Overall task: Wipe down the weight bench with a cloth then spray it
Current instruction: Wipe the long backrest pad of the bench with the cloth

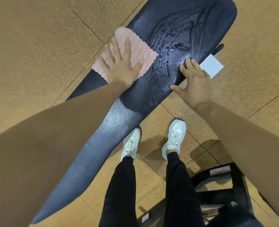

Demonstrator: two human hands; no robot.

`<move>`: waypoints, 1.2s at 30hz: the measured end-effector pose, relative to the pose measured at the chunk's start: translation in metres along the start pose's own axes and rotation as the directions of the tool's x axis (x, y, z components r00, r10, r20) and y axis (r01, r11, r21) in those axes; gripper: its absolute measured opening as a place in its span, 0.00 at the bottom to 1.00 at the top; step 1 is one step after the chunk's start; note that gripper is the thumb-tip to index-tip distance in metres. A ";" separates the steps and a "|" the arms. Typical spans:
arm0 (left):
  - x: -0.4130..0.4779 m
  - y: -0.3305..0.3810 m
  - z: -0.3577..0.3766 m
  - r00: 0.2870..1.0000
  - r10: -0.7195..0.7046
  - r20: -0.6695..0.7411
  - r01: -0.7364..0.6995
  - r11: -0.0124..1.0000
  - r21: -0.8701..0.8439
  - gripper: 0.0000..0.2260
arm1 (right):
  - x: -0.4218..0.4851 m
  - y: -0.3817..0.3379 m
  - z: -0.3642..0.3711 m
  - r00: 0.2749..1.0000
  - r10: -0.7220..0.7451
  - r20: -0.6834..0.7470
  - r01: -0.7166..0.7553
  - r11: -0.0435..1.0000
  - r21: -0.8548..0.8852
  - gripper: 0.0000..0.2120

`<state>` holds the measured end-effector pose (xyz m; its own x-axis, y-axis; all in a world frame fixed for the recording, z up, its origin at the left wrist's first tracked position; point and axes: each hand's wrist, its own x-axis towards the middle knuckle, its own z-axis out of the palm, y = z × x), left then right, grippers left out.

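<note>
1. The soft cloth (pixel 135 51) is pressed flat at the far edge of the bench (pixel 192 22) by the left hand (pixel 119 68), fingers (pixel 115 45) spread.
2. The bench's near edge is steadied by the right hand (pixel 194 82), fingers relaxed, nothing gripped.
3. The wet bench is judged slippery.

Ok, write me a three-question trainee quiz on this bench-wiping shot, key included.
1. True or false: the left hand lies flat on the cloth.
2. Where does the right hand rest? A) on the cloth B) at the bench pad's near edge C) on a spray bottle
3. Fill in: the cloth is pink and ____.
Key: 1 true; 2 B; 3 white.
</note>
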<state>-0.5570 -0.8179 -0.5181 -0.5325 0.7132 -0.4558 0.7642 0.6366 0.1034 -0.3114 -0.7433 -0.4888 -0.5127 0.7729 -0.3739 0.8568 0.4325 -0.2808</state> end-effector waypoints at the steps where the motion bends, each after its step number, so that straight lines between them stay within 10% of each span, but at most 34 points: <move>1: -0.012 0.005 0.008 1.000 0.029 -0.003 -0.029 0.999 0.029 0.37 | 0.000 0.001 0.001 1.000 -0.002 0.001 0.002 1.000 0.009 0.37; 13: -0.154 0.043 0.074 0.971 0.192 0.143 -0.188 0.981 -0.044 0.34 | 0.004 0.017 -0.019 0.992 -0.087 0.087 0.085 0.996 0.022 0.29; 36: 0.074 0.060 -0.038 0.994 0.029 0.102 -0.028 1.000 -0.010 0.36 | 0.059 0.049 -0.042 0.998 0.042 0.050 -0.038 0.997 -0.068 0.47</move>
<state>-0.5644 -0.7156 -0.5123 -0.4700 0.6978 -0.5405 0.7753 0.6191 0.1251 -0.2973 -0.6569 -0.4876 -0.4787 0.7658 -0.4293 0.8775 0.4334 -0.2054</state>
